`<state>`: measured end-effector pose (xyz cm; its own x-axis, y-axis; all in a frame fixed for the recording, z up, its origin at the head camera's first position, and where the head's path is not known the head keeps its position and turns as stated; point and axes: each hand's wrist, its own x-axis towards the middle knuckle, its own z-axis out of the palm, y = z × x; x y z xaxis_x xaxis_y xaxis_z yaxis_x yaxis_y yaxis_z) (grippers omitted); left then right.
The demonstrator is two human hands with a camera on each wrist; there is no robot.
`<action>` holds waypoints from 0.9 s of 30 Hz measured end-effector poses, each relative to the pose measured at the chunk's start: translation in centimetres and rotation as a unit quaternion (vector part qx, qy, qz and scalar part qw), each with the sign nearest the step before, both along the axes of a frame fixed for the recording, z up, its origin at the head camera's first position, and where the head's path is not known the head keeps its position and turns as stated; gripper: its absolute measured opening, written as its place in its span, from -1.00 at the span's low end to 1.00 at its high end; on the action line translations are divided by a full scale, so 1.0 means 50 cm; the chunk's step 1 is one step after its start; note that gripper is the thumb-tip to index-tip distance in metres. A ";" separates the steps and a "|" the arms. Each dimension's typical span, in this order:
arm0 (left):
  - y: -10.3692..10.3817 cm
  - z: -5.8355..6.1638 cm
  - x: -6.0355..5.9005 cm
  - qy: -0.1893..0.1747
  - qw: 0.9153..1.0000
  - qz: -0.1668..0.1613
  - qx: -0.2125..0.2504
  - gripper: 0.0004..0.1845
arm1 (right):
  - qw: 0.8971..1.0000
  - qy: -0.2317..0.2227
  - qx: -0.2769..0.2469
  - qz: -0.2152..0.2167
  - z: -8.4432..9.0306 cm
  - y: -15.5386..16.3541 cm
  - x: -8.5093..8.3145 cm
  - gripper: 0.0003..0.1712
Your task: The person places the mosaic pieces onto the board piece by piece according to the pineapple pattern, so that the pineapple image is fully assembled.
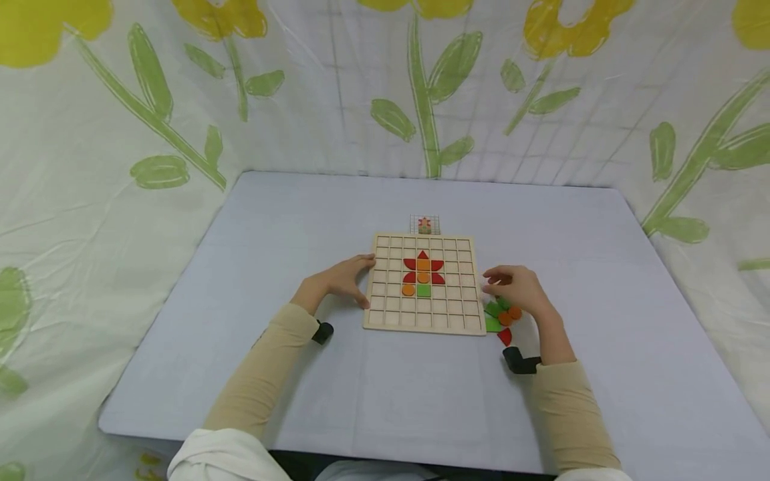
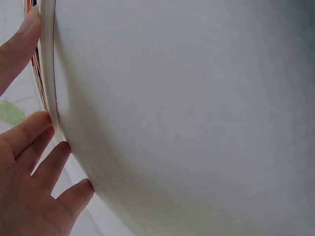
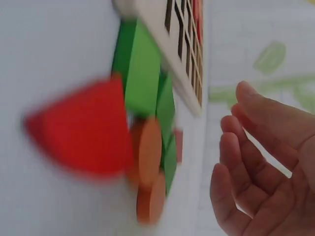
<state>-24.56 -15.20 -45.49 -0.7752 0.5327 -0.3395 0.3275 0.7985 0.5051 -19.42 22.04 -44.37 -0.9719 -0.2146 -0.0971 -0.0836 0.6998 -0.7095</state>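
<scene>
My beige sleeves (image 1: 265, 374) are sitting lowest in the head view, and both forearms are reaching out over the pale blue table (image 1: 421, 414). My left hand (image 1: 341, 280) is resting against the left edge of the wooden grid board (image 1: 385, 314), fingers nearly straight and pressing its rim, as the left wrist view shows; I am bracing the board, I think, so it is not sliding. My right hand (image 1: 517, 288) is hovering just beside the board's right edge, fingers loosely curved and holding nothing, over the loose pieces (image 1: 502, 315): green blocks (image 3: 142, 69), orange discs (image 3: 147, 152) and a red wedge (image 3: 83, 128), all lying on the table touching or just beside the board. Inside the grid, a red-petalled flower (image 1: 423, 270) is taking shape, with an orange centre, an orange disc (image 1: 408, 290) and a green square (image 1: 424, 290) below. A small pattern card (image 1: 424, 224) is lying just beyond the board's far edge, where I can be checking it.
</scene>
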 end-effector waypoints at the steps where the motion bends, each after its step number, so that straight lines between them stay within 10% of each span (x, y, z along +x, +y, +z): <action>1: 0.000 -0.001 -0.001 0.001 1.000 -0.001 -0.001 0.06 | 1.000 -0.004 0.004 -0.005 0.000 0.014 0.004 -0.62; 12: 0.002 -0.002 -0.003 0.006 1.000 -0.005 -0.011 0.07 | 0.994 -0.103 0.035 0.005 -0.013 0.121 0.044 -0.54; 27: 0.009 0.005 -0.001 0.009 1.000 -0.013 0.000 0.05 | 0.994 -0.081 0.063 0.026 -0.022 0.100 0.044 -0.60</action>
